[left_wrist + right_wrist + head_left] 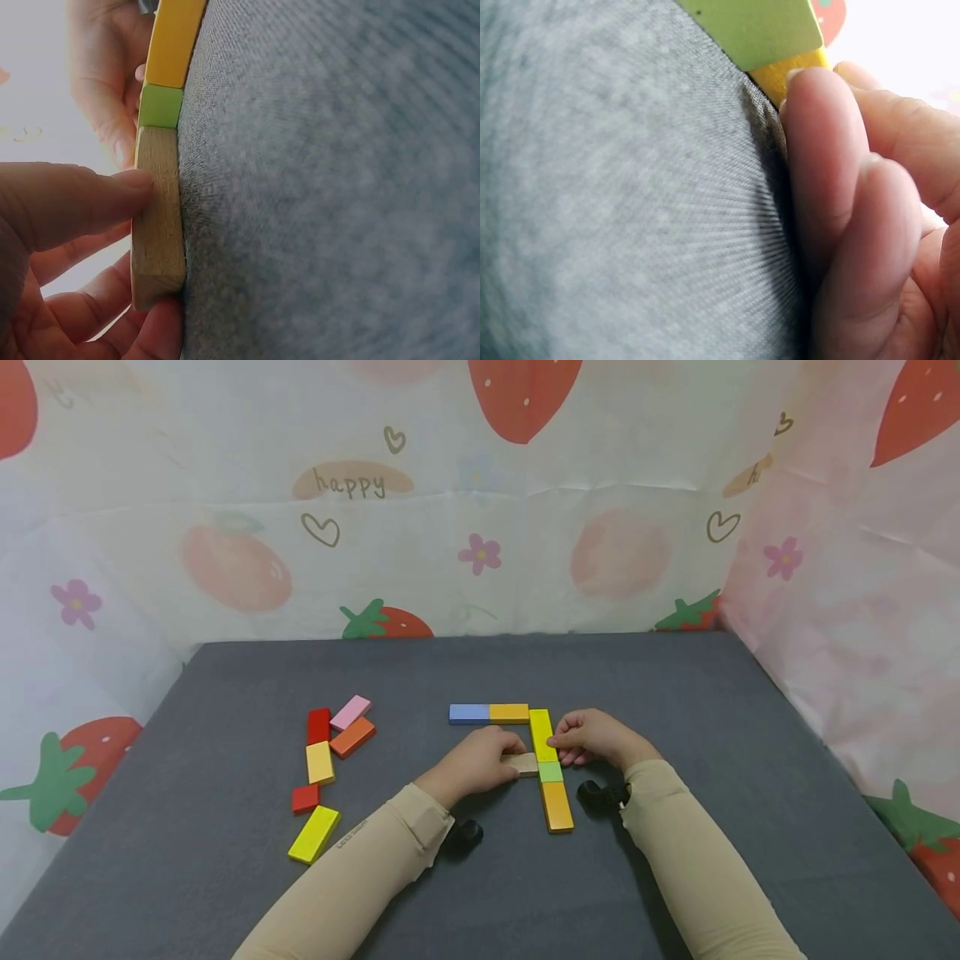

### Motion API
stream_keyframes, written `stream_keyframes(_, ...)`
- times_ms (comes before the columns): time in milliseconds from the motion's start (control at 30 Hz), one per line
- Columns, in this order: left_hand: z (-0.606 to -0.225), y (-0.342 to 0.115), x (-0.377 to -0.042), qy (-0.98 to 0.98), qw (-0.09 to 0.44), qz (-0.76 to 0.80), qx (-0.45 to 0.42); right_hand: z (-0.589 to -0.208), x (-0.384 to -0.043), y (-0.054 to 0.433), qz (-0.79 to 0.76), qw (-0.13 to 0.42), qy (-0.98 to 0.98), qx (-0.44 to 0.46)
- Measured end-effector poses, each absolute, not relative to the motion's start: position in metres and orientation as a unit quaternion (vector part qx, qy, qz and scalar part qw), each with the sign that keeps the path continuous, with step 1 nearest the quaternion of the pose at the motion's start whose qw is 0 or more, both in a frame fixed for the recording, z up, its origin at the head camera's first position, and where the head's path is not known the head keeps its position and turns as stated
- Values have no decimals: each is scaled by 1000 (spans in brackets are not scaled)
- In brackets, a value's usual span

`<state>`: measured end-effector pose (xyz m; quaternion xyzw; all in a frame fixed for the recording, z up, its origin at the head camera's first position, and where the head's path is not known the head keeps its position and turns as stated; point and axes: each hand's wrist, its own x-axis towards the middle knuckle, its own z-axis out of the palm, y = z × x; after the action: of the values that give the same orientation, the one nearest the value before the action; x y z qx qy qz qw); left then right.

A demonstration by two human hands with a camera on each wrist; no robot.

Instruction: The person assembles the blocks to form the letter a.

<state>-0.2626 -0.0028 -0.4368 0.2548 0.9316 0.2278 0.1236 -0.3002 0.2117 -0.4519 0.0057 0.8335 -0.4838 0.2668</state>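
In the head view my left hand (480, 764) pinches a plain wooden block (522, 765), whose right end meets the row at a small green block (551, 772). The left wrist view shows the thumb on the side of that wooden block (159, 210) and fingers around its near end. My right hand (600, 737) is at the right edge of a long yellow block (542, 735), holding it with thumb and curled fingertips. In the right wrist view the fingers touch the yellow block (772, 79) beside the green block (761, 30). An orange-yellow block (557, 807) continues the row toward me.
At the row's far end, a blue block (469, 714) and another orange-yellow block (509, 713) extend leftward. Loose blocks lie further left: red (318, 724), pink (350, 712), orange (353, 737), pale yellow (320, 763), small red (305, 799) and yellow (314, 835). Grey cloth covers the table (240, 693).
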Motion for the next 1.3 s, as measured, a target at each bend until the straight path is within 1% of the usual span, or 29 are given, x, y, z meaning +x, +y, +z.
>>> stream_keyframes(600, -435, -9, -263, 929, 120, 248, 246, -452, -301, 210, -483, 265, 835, 8)
stream_keyframes(1067, -427, -67, -265, 923, 129, 306, 195, -452, -302, 210, -478, 262, 838, 14)
stream_keyframes(1300, -420, -100, -257, 924, 140, 320, 158, -453, -300, 210, -480, 262, 837, 14)
